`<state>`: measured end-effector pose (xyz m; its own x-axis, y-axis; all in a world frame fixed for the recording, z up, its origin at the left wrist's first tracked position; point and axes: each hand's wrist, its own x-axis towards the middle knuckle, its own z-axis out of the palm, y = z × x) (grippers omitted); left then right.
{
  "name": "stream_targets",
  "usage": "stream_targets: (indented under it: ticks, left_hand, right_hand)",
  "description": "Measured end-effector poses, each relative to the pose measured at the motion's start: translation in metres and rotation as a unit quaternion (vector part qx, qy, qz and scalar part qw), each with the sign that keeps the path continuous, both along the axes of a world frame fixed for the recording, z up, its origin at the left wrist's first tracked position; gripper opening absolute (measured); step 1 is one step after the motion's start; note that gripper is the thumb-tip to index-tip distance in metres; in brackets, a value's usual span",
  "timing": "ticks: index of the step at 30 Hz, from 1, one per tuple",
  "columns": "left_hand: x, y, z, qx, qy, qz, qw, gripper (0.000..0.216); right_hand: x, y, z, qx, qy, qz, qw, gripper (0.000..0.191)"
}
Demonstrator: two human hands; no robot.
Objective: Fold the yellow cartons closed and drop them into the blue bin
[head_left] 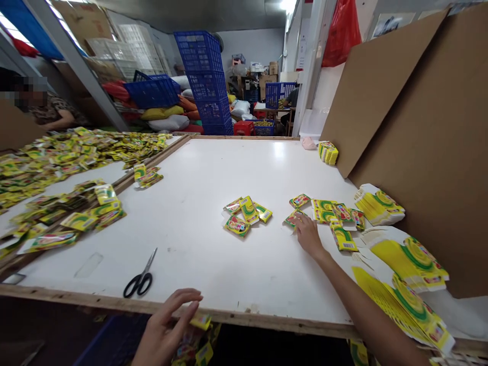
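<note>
My right hand [308, 236] reaches over the white table, with its fingertips on a small yellow and green printed box [292, 218]. Another such box [299, 200] lies just beyond it, and several more [325, 210] lie to its right. To the left is a loose pile of small boxes [248, 209]. My left hand [168, 325] hovers at the table's front edge with thumb and fingers apart, holding nothing. Below it, beneath the table edge, are several yellow boxes [204, 353], partly hidden by the hand.
Black-handled scissors [141, 279] lie front left. Flat yellow cartons [407, 259] are stacked at right beside brown cardboard [419, 127]. Wooden strips [152, 157] edge the table. Beyond the left strip is a large heap of packets [76, 152], with a person [57, 112] behind.
</note>
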<state>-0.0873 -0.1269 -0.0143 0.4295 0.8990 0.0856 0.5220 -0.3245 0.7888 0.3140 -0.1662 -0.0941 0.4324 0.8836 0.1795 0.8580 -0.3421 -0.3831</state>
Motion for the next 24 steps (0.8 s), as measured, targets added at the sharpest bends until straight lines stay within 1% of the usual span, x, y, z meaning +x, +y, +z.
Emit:
stream_targets:
  ticks: [1, 3, 4, 6, 9, 13, 14, 16, 19, 21, 22, 24]
  left_hand:
    - [-0.007, 0.001, 0.002, 0.018, 0.011, 0.014, 1.0, 0.029]
    - [-0.01, -0.001, 0.001, 0.033, 0.022, 0.026, 0.999, 0.03]
    - [-0.005, -0.003, -0.001, 0.031, 0.021, 0.018, 0.999, 0.029]
    - [0.014, -0.01, -0.008, 0.016, 0.004, -0.017, 1.0, 0.028]
    - [0.054, -0.024, -0.02, -0.031, -0.032, -0.082, 0.996, 0.025]
    - [0.103, -0.038, -0.039, -0.099, -0.05, -0.15, 0.982, 0.018]
    - [0.114, -0.042, -0.045, -0.111, -0.054, -0.162, 0.979, 0.016]
    - [0.133, -0.049, -0.057, -0.135, -0.069, -0.17, 0.974, 0.02]
    - [0.157, -0.058, -0.067, -0.175, -0.124, -0.141, 0.967, 0.036]
    - [0.17, -0.061, -0.069, -0.201, -0.171, -0.125, 0.956, 0.036]
    - [0.174, -0.062, -0.069, -0.212, -0.191, -0.123, 0.951, 0.034]
    - [0.179, -0.06, -0.068, -0.224, -0.216, -0.129, 0.942, 0.031]
  right_hand:
    - [0.006, 0.01, 0.002, -0.011, 0.0, 0.014, 1.0, 0.046]
    - [0.015, 0.025, 0.007, -0.035, 0.007, 0.04, 0.999, 0.044]
    - [0.017, 0.03, 0.009, -0.052, 0.009, 0.05, 0.997, 0.041]
    - [0.017, 0.033, 0.012, -0.083, 0.011, 0.053, 0.995, 0.032]
    - [0.009, 0.021, 0.012, -0.114, 0.013, 0.026, 0.993, 0.025]
    - [-0.011, -0.014, 0.004, -0.134, 0.055, -0.012, 0.989, 0.015]
    - [-0.017, -0.023, 0.001, -0.131, 0.07, -0.018, 0.989, 0.016]
    - [-0.03, -0.039, -0.003, -0.115, 0.102, -0.025, 0.988, 0.021]
    - [-0.05, -0.054, -0.005, -0.073, 0.141, -0.039, 0.986, 0.029]
    - [-0.064, -0.062, -0.005, -0.001, 0.19, -0.066, 0.98, 0.035]
    - [-0.071, -0.066, -0.005, 0.05, 0.227, -0.082, 0.969, 0.036]
    - [-0.083, -0.073, -0.007, 0.152, 0.312, -0.108, 0.931, 0.036]
